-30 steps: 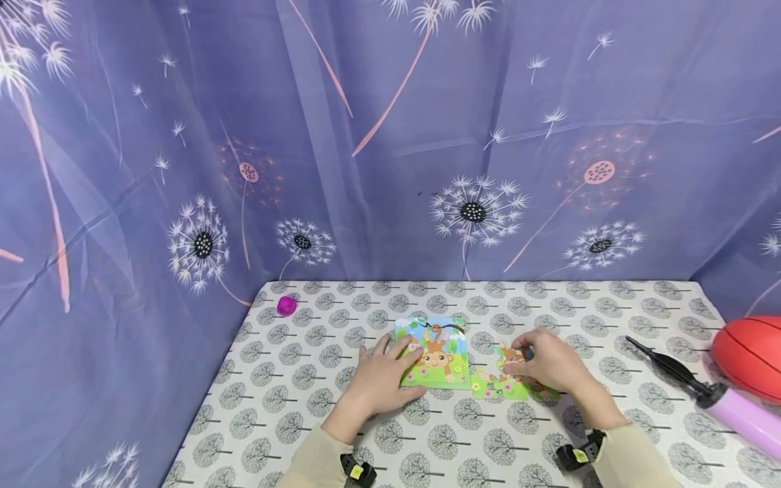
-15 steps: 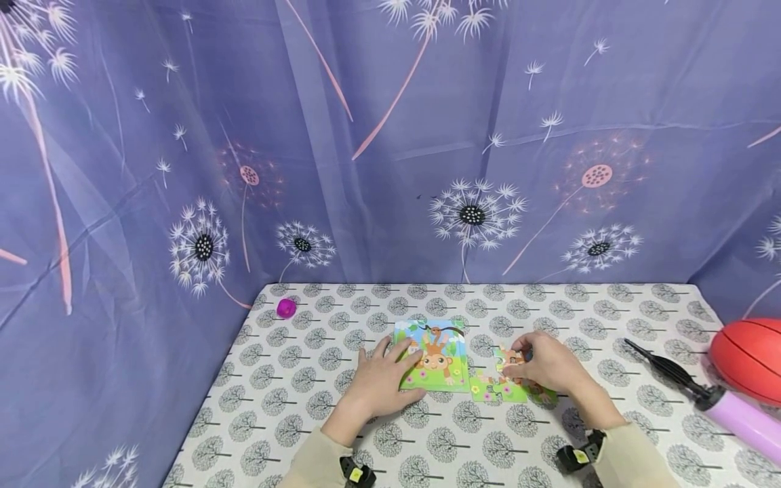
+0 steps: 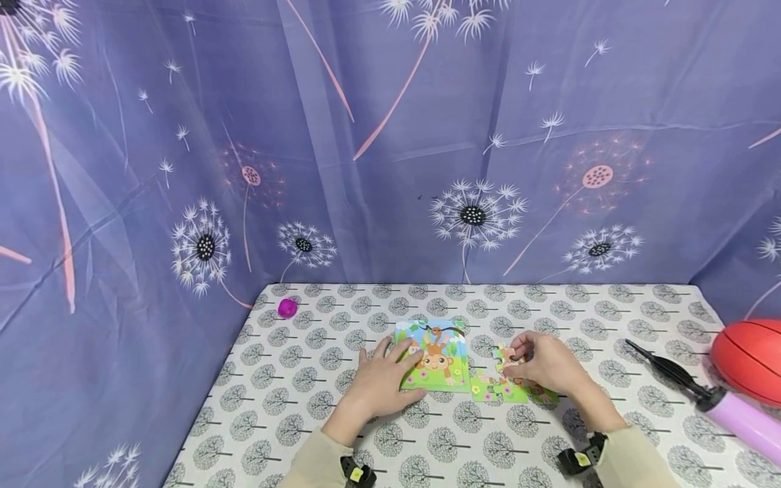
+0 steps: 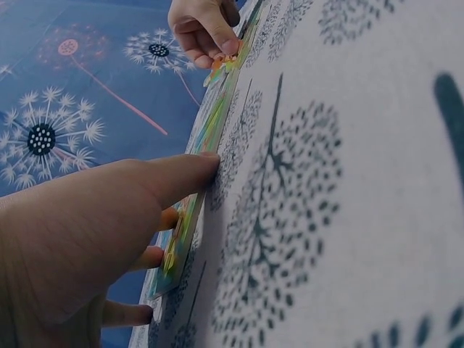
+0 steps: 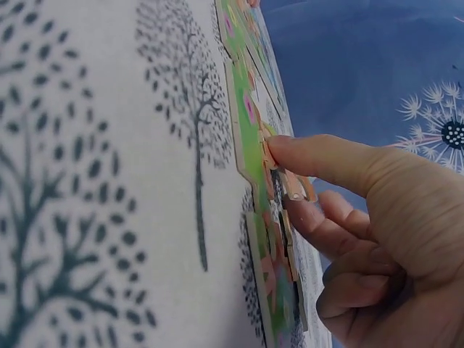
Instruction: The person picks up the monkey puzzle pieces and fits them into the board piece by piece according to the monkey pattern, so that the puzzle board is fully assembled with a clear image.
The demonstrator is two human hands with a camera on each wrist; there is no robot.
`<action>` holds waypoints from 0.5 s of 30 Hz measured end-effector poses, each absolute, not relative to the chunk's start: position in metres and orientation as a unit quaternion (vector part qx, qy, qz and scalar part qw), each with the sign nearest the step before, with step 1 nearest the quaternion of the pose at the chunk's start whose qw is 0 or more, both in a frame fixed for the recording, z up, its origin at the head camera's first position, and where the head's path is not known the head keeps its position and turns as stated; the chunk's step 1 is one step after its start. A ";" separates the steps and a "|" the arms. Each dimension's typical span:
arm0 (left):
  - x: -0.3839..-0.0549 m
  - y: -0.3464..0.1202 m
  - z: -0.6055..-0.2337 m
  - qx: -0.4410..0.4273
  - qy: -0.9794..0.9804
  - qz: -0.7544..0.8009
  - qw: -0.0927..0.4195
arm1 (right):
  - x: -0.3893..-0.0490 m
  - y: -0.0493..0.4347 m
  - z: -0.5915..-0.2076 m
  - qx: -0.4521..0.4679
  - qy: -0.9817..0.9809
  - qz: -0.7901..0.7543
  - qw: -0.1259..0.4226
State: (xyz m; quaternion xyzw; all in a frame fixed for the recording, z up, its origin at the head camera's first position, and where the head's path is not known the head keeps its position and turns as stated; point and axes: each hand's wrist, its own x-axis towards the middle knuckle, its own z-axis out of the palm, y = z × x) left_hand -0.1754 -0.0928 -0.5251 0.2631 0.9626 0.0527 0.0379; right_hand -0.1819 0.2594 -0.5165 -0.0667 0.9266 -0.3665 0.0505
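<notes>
My right hand [image 3: 546, 362] pinches a piece [image 5: 296, 190] at 3 o'clock of the board [image 3: 453, 352], my left hand [image 3: 378, 379] spread at 8; likely light, stiff, best held by opposite edges, though its outline is partly hidden.

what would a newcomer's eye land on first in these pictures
Probably the blue-purple dandelion-print curtain behind the table, then the red ball at the head view's right edge. Around mid-table, the left hand lies on a monkey picture while the right hand pinches a puzzle piece.
</notes>
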 end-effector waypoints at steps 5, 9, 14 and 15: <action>-0.176 -0.092 -0.525 0.263 0.963 0.052 0.040 | -0.181 0.259 -0.518 -0.076 0.914 -0.396 0.050; -0.176 -0.092 -0.525 0.264 0.962 0.053 0.040 | -0.179 0.260 -0.519 -0.088 0.907 -0.409 0.037; -0.175 -0.091 -0.526 0.263 0.962 0.061 0.039 | -0.176 0.261 -0.521 -0.101 0.902 -0.420 0.009; -0.175 -0.091 -0.527 0.263 0.962 0.063 0.039 | -0.176 0.262 -0.521 -0.099 0.899 -0.426 0.010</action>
